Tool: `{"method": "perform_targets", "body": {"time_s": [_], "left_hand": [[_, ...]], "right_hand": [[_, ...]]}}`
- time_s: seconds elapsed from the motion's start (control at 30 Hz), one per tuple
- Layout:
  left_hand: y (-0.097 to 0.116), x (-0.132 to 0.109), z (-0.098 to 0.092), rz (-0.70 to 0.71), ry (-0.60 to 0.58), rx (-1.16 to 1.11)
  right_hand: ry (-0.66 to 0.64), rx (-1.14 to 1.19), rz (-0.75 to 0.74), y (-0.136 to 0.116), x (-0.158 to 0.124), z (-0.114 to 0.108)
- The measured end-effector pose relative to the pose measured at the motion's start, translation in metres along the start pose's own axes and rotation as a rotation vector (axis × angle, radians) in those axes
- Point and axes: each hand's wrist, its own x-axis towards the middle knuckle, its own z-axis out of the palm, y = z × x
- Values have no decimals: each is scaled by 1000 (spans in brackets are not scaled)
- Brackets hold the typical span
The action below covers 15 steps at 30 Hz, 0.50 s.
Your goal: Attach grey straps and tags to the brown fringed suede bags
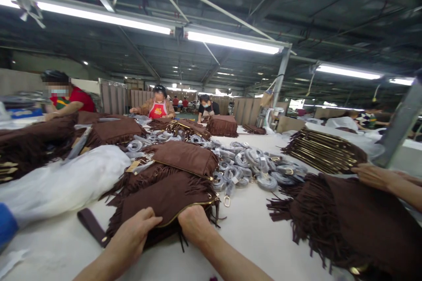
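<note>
A dark brown fringed bag (154, 197) lies in front of me, with a gold zipper along its near edge and a wrist strap (91, 226) sticking out to the left. My left hand (140, 228) is closed on the bag's near edge, thumb on top. At the zipper opening, my right hand (194, 224) is curled closed against the edge, its fingertips hidden in the bag. Another brown bag (186, 158) rests just behind. Beyond it spreads a pile of coiled straps (250, 164) in clear plastic, some with gold clasps.
At the right, a co-worker's hand (374, 178) touches another fringed bag (372, 219). Behind it sits a stack of gold-zippered bags (325, 149). White plastic wrapping (72, 180) lies left. Several people work across the white table (244, 228), near more brown bags (222, 126).
</note>
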Motion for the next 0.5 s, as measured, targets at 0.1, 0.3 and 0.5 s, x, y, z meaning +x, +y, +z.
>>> {"method": "perform_targets", "body": {"time_s": [0.1,0.3,0.5], "left_hand": [[-2,-6,7,-15,-96,48],[27,1,-14,-75,-226,94],[106,30,-6,9,-264,-128]], "right_hand": [[8,57,-55,13,-26,-11],[342,316,277,94,-60,-29],[114,545,91,122,-55,-28]]}}
